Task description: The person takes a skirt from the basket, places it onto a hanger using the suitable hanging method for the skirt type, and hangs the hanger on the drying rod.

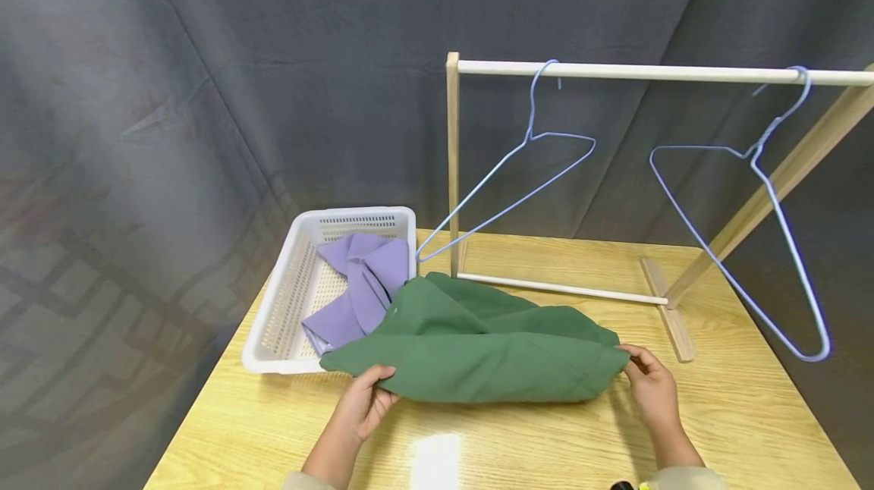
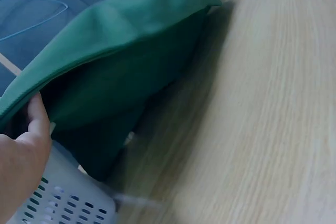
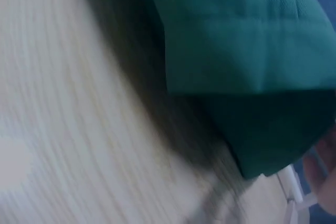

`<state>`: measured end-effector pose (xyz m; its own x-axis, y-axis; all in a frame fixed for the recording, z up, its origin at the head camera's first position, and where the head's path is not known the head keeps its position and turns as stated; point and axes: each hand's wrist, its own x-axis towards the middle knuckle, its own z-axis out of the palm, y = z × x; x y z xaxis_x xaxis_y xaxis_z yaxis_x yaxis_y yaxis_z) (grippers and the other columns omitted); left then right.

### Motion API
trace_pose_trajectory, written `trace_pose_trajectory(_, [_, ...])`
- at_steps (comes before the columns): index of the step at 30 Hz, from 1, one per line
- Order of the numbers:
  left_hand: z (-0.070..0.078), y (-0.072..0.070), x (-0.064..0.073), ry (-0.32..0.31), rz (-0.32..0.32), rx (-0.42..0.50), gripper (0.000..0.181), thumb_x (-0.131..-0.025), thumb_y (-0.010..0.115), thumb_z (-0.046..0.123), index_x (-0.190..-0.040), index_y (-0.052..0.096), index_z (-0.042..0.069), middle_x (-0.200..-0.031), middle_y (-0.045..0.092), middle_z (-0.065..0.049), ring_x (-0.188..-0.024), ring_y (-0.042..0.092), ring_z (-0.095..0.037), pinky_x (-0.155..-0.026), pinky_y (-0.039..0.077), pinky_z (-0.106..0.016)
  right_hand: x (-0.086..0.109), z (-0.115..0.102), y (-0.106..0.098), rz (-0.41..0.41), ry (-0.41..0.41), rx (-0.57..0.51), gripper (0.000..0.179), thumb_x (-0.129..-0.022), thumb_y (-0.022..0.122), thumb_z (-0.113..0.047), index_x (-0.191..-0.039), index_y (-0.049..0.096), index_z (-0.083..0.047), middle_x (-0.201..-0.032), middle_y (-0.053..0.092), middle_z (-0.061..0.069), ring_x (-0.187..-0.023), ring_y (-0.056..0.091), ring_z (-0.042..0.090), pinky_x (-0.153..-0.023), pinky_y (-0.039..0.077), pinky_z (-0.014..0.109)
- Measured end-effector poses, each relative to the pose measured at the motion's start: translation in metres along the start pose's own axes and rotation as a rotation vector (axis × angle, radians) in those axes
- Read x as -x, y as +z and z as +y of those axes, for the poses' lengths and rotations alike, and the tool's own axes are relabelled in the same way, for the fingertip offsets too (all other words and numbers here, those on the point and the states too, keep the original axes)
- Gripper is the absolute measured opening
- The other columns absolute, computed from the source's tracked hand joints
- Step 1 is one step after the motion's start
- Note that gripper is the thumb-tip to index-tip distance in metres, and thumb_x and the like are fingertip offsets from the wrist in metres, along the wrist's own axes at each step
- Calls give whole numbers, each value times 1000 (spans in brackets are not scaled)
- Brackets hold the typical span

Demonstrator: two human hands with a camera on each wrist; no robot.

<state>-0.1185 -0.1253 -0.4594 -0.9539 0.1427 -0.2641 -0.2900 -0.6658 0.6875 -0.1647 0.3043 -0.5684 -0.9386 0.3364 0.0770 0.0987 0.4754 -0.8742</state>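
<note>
Both hands hold a green cloth (image 1: 478, 365) stretched sideways just above the table; whether it is a garment cannot be made out. At its left end my left hand (image 1: 365, 403) pinches the near edge, thumb on top and fingers underneath. My right hand (image 1: 652, 387) pinches the right corner between thumb and fingers. The left wrist view shows the cloth (image 2: 121, 40) sloping away from the left hand (image 2: 26, 150), its underside in shadow. In the right wrist view the right hand (image 3: 321, 174) is mostly cut off at the frame's edge, beside the cloth's hanging end (image 3: 262, 129).
A white basket (image 1: 273, 323) with a folded purple cloth (image 1: 372, 285) stands at the left, partly behind the green cloth. A wooden rack (image 1: 614, 71) stands at the back right. Two blue hangers, one left (image 1: 505, 213) and one right (image 1: 785, 232), hang from its rail.
</note>
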Motion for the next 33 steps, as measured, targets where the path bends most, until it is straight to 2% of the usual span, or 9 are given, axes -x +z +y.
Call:
trace_pose_trajectory(3, [-5, -1, 0, -29, -4, -7, 21, -80, 32, -9, -100, 34, -1, -94, 48, -4, -85, 55, -13, -82, 43, -30, 6, -12, 2, 54, 34, 27, 30, -89, 46, -31, -106, 60, -12, -103, 48, 1, -92, 41, 11, -65, 40, 24])
trace_pose_trajectory(7, [-11, -2, 0, -49, -42, -8, 17, -81, 32, -9, -96, 37, -2, -94, 48, -3, -86, 55, -12, -83, 42, -29, 11, -18, 8, 141, 33, 5, 20, -87, 48, -15, -98, 64, -12, -88, 44, 2, -75, 41, 11, -51, 40, 22])
trace_pose_trajectory(12, [-17, -3, 2, -71, -102, -8, 18, -82, 31, -8, -99, 35, -3, -98, 47, -4, -91, 54, -13, -86, 40, -31, 10, -9, 17, 171, 231, -201, 20, -87, 48, -16, -100, 62, -10, -79, 50, 1, -65, 50, 9, -54, 46, 18])
trace_pose_trajectory(15, [-21, -4, 3, -87, -123, -11, 20, -82, 31, -8, -101, 34, -4, -100, 47, -3, -94, 53, -14, -88, 39, -32, 12, -14, 18, 170, 299, -331, 21, -87, 50, -18, -101, 61, -9, -77, 53, 1, -65, 53, 10, -57, 47, 19])
trace_pose_trajectory(18, [-24, -4, 4, -99, -137, -20, 20, -82, 31, -8, -101, 35, -4, -100, 48, -3, -95, 53, -14, -88, 39, -33, 18, -24, 15, 105, 315, -367, 19, -88, 48, -21, -100, 61, -14, -80, 52, -4, -68, 54, 5, -61, 46, 17])
trace_pose_trajectory(22, [-28, -6, 4, -112, -154, -46, 20, -82, 32, -7, -101, 36, -3, -101, 49, -4, -95, 53, -15, -88, 39, -33, 31, -53, 8, -73, 294, -476, 11, -89, 46, -23, -94, 56, -23, -79, 52, -8, -66, 52, 0, -58, 45, 15])
trace_pose_trajectory(25, [-31, -7, 4, -125, -170, -66, 20, -83, 32, -6, -102, 38, -3, -101, 51, -3, -96, 53, -15, -87, 39, -32, 41, -76, 6, -180, 245, -582, 11, -91, 42, -18, -92, 53, -22, -72, 48, -5, -59, 46, 1, -52, 43, 14])
trace_pose_trajectory(29, [-35, -9, 4, -141, -177, -87, 24, -84, 32, -5, -107, 35, -6, -103, 51, -4, -97, 52, -17, -89, 38, -34, 50, -93, 6, -262, 196, -682, 15, -93, 34, -13, -97, 48, -16, -71, 39, -2, -58, 38, 4, -49, 38, 14])
trace_pose_trajectory(33, [-35, -9, 2, -125, -108, -75, 28, -84, 34, -4, -111, 30, -9, -102, 52, -5, -97, 52, -18, -88, 38, -35, 54, -98, 6, -302, 187, -711, 13, -94, 34, -19, -102, 42, -14, -78, 39, -4, -63, 38, 3, -51, 36, 13])
